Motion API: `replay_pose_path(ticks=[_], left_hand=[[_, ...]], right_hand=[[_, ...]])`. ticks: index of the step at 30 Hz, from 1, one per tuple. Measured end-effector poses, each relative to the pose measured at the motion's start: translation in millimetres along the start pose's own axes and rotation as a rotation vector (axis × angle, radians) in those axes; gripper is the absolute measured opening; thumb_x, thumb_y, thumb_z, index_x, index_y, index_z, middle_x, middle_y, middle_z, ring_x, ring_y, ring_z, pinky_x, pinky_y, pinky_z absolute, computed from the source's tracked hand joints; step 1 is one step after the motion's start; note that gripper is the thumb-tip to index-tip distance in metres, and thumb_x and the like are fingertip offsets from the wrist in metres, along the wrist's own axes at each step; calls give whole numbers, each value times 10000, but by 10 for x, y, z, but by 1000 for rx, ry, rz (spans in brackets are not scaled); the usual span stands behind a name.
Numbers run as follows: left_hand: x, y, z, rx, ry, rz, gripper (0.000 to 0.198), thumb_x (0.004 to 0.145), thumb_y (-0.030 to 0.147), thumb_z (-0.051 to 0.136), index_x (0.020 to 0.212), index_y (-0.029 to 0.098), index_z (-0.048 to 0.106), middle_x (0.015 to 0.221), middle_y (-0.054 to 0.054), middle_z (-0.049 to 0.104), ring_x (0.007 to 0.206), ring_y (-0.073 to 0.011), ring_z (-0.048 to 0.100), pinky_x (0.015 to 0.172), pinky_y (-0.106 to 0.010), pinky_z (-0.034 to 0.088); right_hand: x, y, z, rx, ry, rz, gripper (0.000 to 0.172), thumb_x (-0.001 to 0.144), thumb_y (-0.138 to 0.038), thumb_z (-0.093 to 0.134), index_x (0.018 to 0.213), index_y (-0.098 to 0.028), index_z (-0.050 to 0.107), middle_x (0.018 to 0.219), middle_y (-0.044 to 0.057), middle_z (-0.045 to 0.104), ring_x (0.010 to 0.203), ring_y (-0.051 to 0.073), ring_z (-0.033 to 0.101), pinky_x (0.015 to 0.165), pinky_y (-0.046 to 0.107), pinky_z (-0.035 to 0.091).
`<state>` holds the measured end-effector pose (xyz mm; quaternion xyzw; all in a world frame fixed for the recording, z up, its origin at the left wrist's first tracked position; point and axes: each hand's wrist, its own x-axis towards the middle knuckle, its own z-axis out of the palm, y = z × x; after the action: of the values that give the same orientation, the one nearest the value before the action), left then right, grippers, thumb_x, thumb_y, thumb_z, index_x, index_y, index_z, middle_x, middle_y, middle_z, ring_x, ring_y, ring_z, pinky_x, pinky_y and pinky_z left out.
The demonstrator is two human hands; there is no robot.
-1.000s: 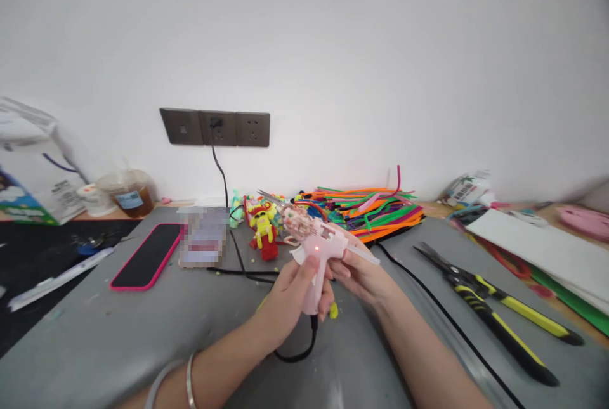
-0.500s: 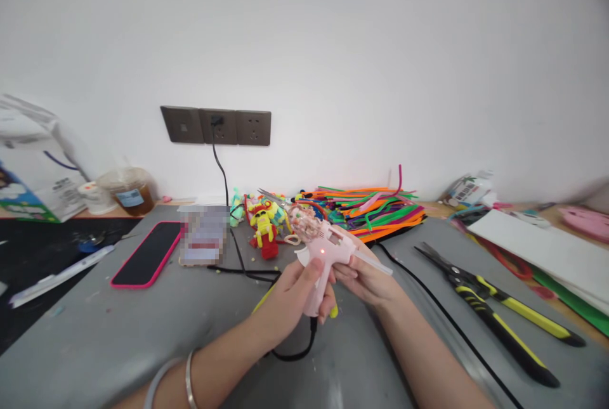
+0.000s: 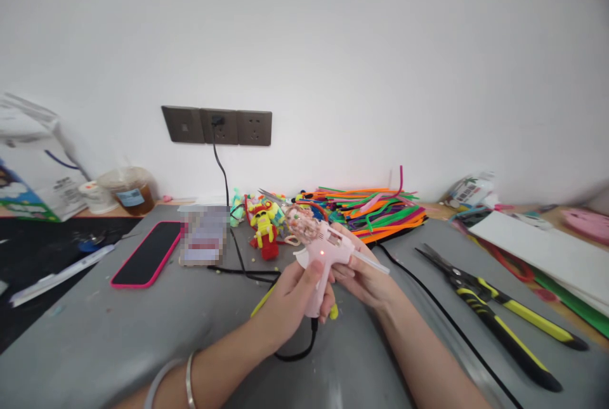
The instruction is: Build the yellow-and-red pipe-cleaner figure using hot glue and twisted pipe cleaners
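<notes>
My left hand is wrapped round the handle of a pink glue gun with a small red light lit on its side. My right hand is closed on the gun's back end, where a clear glue stick juts out to the right. The nozzle points up and left, touching a small pinkish speckled craft piece. A black cord hangs from the handle and loops over the grey mat.
Behind the gun stand small yellow-and-red pipe-cleaner figures and a pile of coloured pipe cleaners. A pink-cased phone lies left, black-and-yellow cutters right. A wall socket holds a plug. White sheets lie far right.
The glue gun and both hands have shifted slightly right and up; otherwise the grip is the same.
</notes>
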<state>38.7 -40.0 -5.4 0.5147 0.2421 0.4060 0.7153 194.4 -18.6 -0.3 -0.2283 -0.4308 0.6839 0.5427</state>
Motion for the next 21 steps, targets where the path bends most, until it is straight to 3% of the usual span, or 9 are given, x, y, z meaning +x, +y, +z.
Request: replay_pose_path(ticks=[3,5,9,12,16,21], left_hand=[[5,4,1,-2,27,15,560,847,722,503,839,162,507,504,40,504,417,-85,432,453,-220,336],[10,11,-2,-2,63,29,556,856,716,496,843,160,509,512,36,510,427,-87,442,467,-224,344],[22,52,1,11,167,36,581,823,724,536,909,150,526,520,38,522,436,-92,446,472,-226,347],[23,89,8,36,205,19,568,794,720,578,846,157,516,535,34,526,443,-92,468,471,-225,369],[17,98,-5,50,177,16,540,831,696,549,743,167,487,553,36,514,399,-71,464,433,-215,351],[21,70,-23,17,123,21,568,837,696,547,984,148,519,545,73,489,361,-58,408,389,-196,315]], right_hand=[[-8,-18,12,-19,-12,7,605,546,-493,919,1016,-260,618,659,-75,499,458,50,270,454,190,309],[-4,-11,4,-34,-10,-33,586,547,-558,899,951,-255,604,652,-78,469,465,58,280,472,206,310],[14,59,-39,-259,124,-294,426,776,-567,746,706,-223,504,599,-70,417,474,84,324,484,234,282],[7,110,-58,-578,289,-463,376,915,-493,615,677,-218,520,589,-45,436,499,109,368,484,250,289],[-21,139,-59,-773,373,-556,368,939,-466,583,673,-216,537,570,-42,430,508,120,366,490,262,290],[-47,158,-58,-820,432,-585,380,935,-468,582,658,-212,533,537,-53,394,487,114,328,476,263,261]])
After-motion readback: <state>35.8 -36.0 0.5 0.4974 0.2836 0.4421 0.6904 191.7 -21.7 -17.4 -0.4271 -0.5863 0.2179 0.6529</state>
